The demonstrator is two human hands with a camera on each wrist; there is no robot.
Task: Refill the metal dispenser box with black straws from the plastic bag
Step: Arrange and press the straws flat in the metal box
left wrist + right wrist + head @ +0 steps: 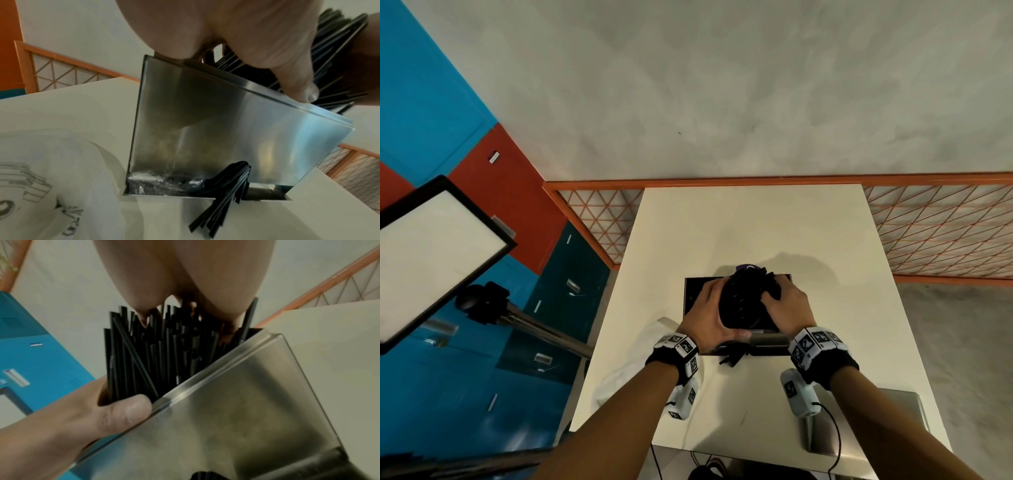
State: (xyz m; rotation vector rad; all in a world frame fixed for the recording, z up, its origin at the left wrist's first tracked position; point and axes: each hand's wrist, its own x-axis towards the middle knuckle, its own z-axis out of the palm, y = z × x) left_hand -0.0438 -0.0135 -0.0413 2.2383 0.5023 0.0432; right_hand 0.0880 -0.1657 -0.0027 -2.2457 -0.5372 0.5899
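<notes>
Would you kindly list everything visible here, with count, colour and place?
metal dispenser box: one, silver, mid-table, top open.
black straws: one large bundle, standing in the box's open top.
loose straws: a few, black, poking from the box's bottom slot.
plastic bag: one, white, left of the box.
metal lid: one, silver, near right table corner.
table: one, cream.
light panel: one, white, far left.
left hand: grips the bundle.
right hand: grips the bundle.

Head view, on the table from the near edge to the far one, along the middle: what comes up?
Loose straws poking from the slot at the base, then the metal box front, then the straw bundle held between left hand and right hand, then bare table.
</notes>
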